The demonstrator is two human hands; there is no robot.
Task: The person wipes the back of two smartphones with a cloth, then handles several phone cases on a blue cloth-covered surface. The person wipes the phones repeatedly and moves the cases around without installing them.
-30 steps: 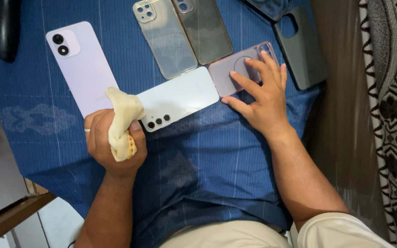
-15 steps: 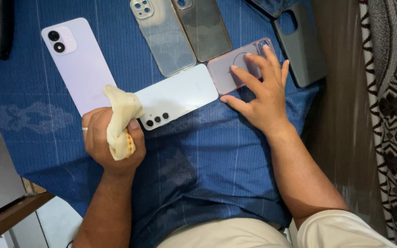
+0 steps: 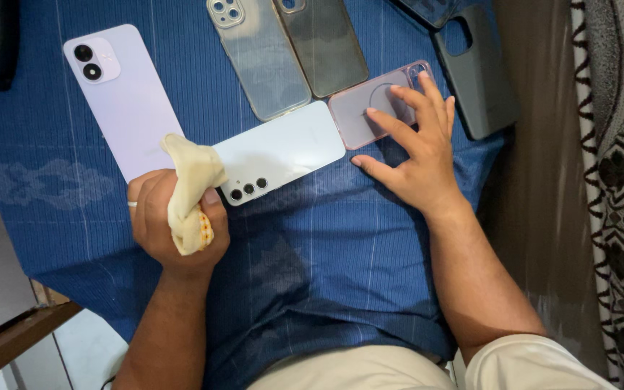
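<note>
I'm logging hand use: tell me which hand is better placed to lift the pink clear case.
Right. The right hand already rests its fingers on the pink clear case; the left hand is fisted around a cream cloth, farther away.

Packages: we see none on the blue cloth [image 3: 312, 274].
Labels: we see none; the backs of the phones and cases near that cloth's far edge show no sticker that we can make out.
Signs: we see none around the blue cloth.
Screens: we see none lit or facing us; the two phones on the blue cloth lie back side up, so their displays are hidden from us.
</note>
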